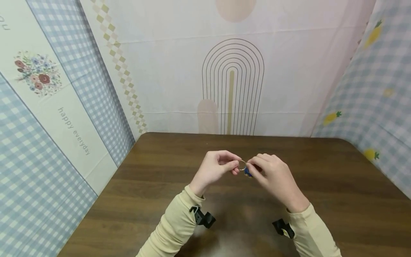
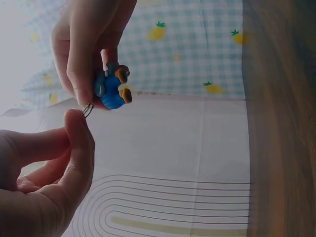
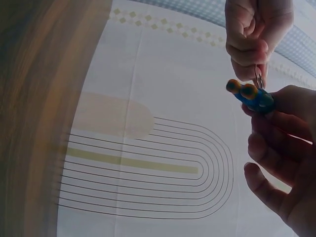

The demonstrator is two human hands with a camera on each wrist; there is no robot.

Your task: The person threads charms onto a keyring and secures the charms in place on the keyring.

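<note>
Plainly, a thin metal ring is pinched between the thumb and fingers of the left hand, whose fingertips are closed together on its near side. By the right hand, a small blue figure with two stubby orange ends is gripped between thumb and fingers, right beside the ring. Both are held up above the brown wooden table, between the two hands, near its far half. On the cloth at the left, "happy everyday" can be read in grey lettering, printed below a flower bouquet; further letters by the upper left edge are cut off. The back cloth is printed with a nested arch of lines, and the checked cloth at the right with yellow pineapples.
</note>
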